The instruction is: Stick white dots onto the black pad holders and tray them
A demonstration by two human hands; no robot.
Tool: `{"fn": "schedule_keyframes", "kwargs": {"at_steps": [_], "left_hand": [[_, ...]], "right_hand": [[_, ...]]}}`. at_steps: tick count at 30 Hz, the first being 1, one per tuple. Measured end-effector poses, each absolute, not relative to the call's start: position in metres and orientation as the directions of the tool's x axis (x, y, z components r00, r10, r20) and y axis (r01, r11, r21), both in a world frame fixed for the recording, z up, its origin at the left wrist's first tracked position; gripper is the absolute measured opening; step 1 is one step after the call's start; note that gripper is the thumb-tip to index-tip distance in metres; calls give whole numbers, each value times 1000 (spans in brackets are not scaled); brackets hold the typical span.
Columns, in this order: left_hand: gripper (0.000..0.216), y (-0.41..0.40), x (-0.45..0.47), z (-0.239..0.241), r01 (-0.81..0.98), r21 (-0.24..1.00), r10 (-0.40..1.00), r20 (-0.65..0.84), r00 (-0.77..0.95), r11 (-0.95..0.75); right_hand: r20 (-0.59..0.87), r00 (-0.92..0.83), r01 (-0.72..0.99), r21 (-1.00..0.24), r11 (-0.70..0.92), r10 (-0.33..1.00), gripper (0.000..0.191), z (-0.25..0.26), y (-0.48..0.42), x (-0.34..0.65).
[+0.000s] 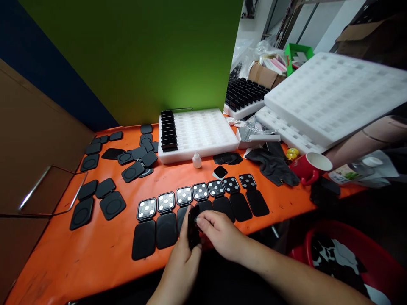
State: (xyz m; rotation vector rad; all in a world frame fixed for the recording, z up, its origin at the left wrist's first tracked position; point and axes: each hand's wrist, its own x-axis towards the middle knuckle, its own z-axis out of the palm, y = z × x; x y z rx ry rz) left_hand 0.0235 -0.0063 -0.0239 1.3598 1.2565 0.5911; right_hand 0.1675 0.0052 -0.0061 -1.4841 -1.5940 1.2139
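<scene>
Both my hands meet at the near edge of the orange table. My left hand grips a folded black hinged part from below, holding it upright. My right hand pinches the same part from the right with its fingertips. Just beyond them lies a row of several opened hinged parts, each with a square top plate showing white dots and a plain black flap below.
Loose black pads lie scattered on the left. A white foam tray with a column of black parts stands at the back, a small white bottle before it. Black gloves, a red cup and stacked foam trays lie right.
</scene>
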Motion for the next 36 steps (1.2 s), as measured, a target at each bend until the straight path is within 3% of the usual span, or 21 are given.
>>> {"fn": "schedule_keyframes", "kwargs": {"at_steps": [3, 5, 9, 12, 14, 16, 19, 23, 31, 36], "left_hand": [[68, -4, 21, -20, 421, 905, 899, -237, 368, 66], [67, -4, 20, -18, 417, 907, 895, -238, 377, 65], [67, -2, 18, -16, 217, 922, 862, -378, 337, 320], [70, 0, 17, -14, 81, 814, 731, -555, 397, 575], [71, 0, 18, -12, 82, 771, 677, -599, 427, 631], [71, -2, 20, -13, 159, 825, 733, -558, 389, 543], [66, -5, 22, -17, 352, 911, 878, -337, 339, 214], [60, -9, 20, -22, 508, 861, 902, -198, 385, -28], [61, -20, 21, -15, 628, 767, 901, -171, 399, -133], [53, -18, 22, -18, 603, 785, 907, -143, 396, -139]], "right_hand": [[-74, -172, 440, -898, 9, 982, 24, -4, 6, 170], [-61, -175, 442, -897, 23, 983, 23, -3, 5, 170], [-142, -170, 318, -945, -82, 975, 27, -8, 4, 171], [-251, -225, 116, -966, -230, 942, 34, -13, 6, 172], [-238, -210, 77, -971, -227, 948, 35, -11, 8, 172], [-175, -168, 172, -974, -146, 970, 34, -5, 10, 173], [-99, -185, 442, -897, -7, 978, 30, 7, 11, 175], [-97, -243, 643, -761, 86, 965, 28, 20, 9, 177], [-117, -173, 610, -792, 13, 978, 26, 7, 3, 174], [-101, -163, 522, -853, -1, 982, 25, -3, 1, 173]]}}
